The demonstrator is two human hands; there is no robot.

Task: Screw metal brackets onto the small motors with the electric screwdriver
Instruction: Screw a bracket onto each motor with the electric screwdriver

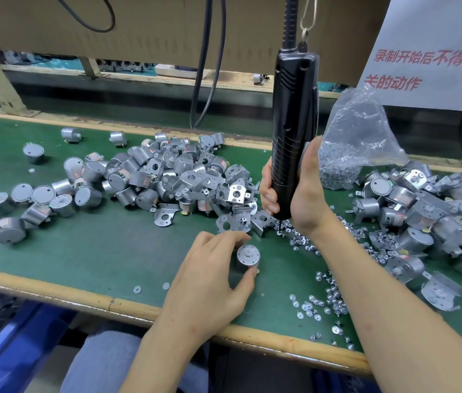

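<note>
My left hand (212, 276) pinches a small round silver motor (248, 258) that stands upright on the green mat, shaft end up, with no bracket on it. My right hand (295, 194) grips the lower body of the black electric screwdriver (292, 117), which hangs upright from a cord and hook above. Its tip points down into loose screws (298, 239) just right of the motor. A heap of grey metal brackets (232, 214) lies right behind the motor.
A big pile of motors and brackets (150, 177) covers the mat's middle and left. More motor assemblies (428, 211) are heaped at the right. A clear bag of screws (349, 148) stands behind my right hand. Screws and washers (326, 302) litter the front right. The wooden table edge (127, 306) runs along the front.
</note>
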